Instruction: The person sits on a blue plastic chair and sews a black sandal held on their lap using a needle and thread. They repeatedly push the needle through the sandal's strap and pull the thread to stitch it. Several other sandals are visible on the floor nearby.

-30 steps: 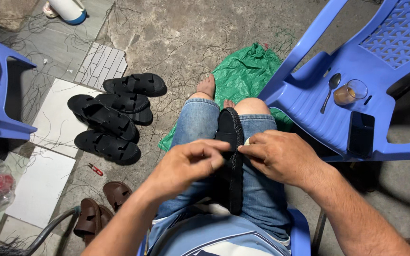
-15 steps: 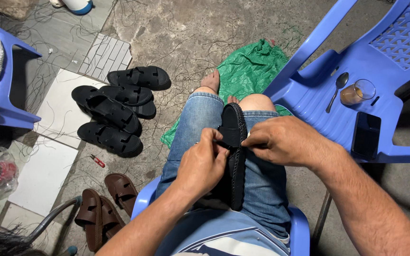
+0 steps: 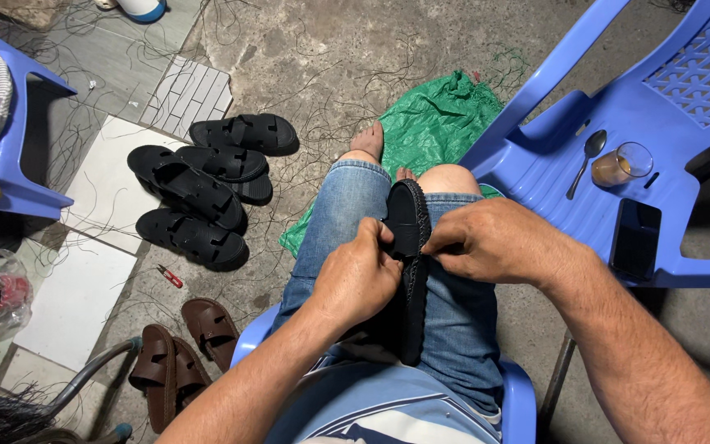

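A black sandal sole (image 3: 408, 271) stands on edge between my knees, resting on my jeans-covered lap. My left hand (image 3: 359, 275) grips its left side near the upper end, fingers curled over the edge. My right hand (image 3: 491, 242) pinches the sole's right rim with thumb and fingertips, close to the left hand. The lower end of the sole runs down toward my waist. I sit on a blue plastic chair (image 3: 519, 403).
Several black sandals (image 3: 203, 189) lie on the concrete floor at left, a brown pair (image 3: 178, 353) nearer me. A green plastic bag (image 3: 433, 127) lies under my feet. A second blue chair (image 3: 659, 140) at right holds a glass, spoon and phone.
My left hand has slid up the sole and closed over its left edge, meeting the right hand. The view has shifted slightly; the sole stays on my lap.
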